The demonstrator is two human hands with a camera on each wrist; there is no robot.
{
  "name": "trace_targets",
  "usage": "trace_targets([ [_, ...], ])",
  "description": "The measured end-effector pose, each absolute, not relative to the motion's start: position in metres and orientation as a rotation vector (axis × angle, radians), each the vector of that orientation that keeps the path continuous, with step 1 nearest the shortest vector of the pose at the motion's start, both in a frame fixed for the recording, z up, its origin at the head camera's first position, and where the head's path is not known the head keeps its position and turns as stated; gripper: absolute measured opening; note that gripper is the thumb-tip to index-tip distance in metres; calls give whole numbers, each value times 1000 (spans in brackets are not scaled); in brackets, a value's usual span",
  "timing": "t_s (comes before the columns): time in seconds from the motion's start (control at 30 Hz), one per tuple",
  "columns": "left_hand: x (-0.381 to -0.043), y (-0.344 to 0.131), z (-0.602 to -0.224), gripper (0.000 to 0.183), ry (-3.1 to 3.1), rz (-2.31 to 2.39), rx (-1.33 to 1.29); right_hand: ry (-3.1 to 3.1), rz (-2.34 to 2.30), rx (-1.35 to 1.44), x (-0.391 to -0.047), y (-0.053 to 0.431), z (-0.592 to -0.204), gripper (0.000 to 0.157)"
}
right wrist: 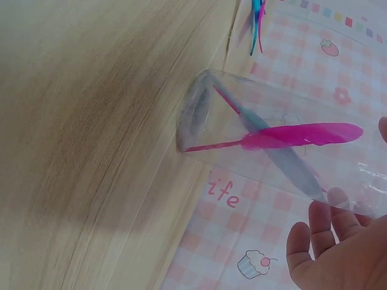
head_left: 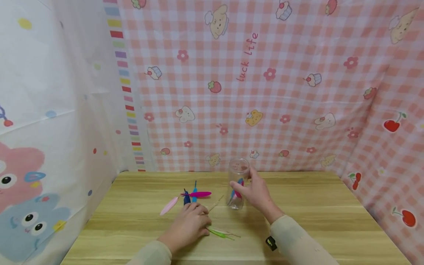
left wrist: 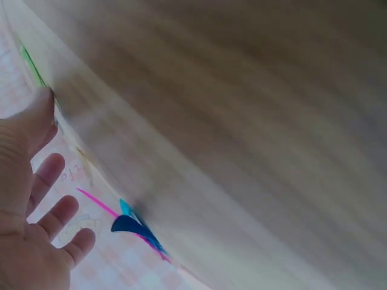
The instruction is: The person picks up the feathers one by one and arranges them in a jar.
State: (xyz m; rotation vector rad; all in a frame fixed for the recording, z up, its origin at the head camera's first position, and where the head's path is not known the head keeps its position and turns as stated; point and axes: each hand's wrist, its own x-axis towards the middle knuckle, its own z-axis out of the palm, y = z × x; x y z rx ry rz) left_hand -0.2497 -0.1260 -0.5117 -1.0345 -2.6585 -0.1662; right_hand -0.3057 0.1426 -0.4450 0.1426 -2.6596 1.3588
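My right hand (head_left: 260,191) holds a clear plastic cup (head_left: 237,167) upright on the table, thumb on the near side and fingers round the far side. Inside it lean a magenta feather (right wrist: 302,135) and a blue-grey feather (right wrist: 290,166). My left hand (head_left: 188,224) is low over the table, its thumb and forefinger meeting at the end of a green feather (head_left: 216,232); the other fingers (left wrist: 60,214) are spread apart. Just beyond it lie a pale pink feather (head_left: 169,206), a dark blue feather (head_left: 187,198), a light blue feather (head_left: 194,190) and a magenta feather (head_left: 201,194).
A thin tan quill (head_left: 216,202) shows between the left hand and the cup. Beside the right sleeve lies a small black object (head_left: 271,243). A pink checked cloth (head_left: 198,129) hangs behind the wooden table (head_left: 314,198), with a white printed cloth (head_left: 39,110) at the left.
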Motion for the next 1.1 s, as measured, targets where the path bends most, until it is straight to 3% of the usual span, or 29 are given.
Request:
trace_targets([
  [0.47, -251, -123, -503, 11, -2721, -213, -842, -2645, 1378, 180, -306, 144, -444, 72],
  [0.87, -252, -85, -496, 17, -2852, -97, -970, -2644, 1380, 179, -306, 147, -444, 61],
  [1.1, -255, -85, -489, 15, -2783, -156, -880, -2623, 1390, 177, -305, 145, -445, 68],
])
